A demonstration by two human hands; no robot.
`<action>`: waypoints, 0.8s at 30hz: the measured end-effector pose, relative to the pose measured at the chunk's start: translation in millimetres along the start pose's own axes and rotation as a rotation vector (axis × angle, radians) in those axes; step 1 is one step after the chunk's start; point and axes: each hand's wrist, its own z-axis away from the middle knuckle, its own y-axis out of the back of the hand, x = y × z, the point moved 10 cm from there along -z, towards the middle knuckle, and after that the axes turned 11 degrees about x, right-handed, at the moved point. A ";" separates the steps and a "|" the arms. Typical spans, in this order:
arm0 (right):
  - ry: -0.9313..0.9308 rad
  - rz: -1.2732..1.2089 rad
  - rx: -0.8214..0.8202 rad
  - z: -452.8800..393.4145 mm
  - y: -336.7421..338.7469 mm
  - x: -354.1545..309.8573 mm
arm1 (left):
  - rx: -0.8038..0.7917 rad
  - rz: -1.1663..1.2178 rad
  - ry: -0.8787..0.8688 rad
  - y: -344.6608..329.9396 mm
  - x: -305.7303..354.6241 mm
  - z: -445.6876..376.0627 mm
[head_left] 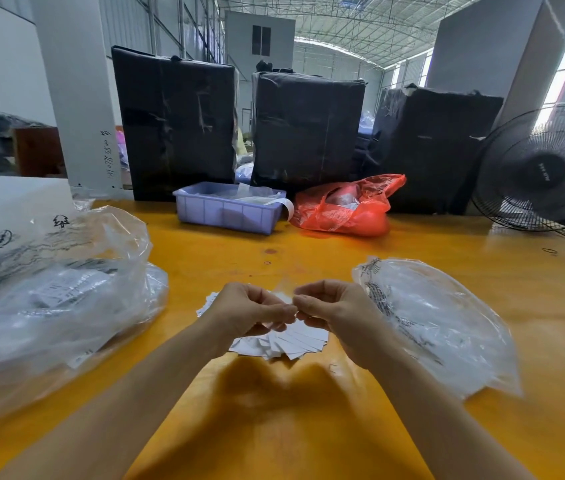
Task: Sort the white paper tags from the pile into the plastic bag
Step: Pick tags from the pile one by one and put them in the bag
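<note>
Both hands, left and right, pinch one small clear bag.

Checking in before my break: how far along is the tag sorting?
Some tags already show inside the big plastic bag. Both hands, left hand and right hand, pinch something small over the pile of white paper tags. That fanned pile remains to sort.

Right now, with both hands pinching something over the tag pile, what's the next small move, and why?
Probably carry the pinched piece to a clear plastic bag. The left hand and right hand meet fingertip to fingertip above the pile of white tags, and that bag lies just right of the right hand. What they pinch is too blurred to name.
</note>
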 end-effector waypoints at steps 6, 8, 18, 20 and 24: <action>0.045 0.022 0.030 0.0 3.3 -2.9 | 0.035 0.088 0.054 -2.0 -4.8 -1.2; 0.059 0.041 0.036 0.1 3.6 -3.5 | 0.063 0.105 0.042 0.4 -3.5 -2.0; 0.047 0.051 -0.005 1.0 -2.1 -1.8 | 0.105 0.131 0.085 5.3 -8.3 -4.3; 0.044 0.043 0.016 0.0 0.0 -1.0 | 0.083 0.142 0.094 3.3 -8.7 -3.8; -0.012 -0.094 0.133 -5.5 12.3 5.1 | -0.008 0.159 0.125 -5.6 -11.3 -0.7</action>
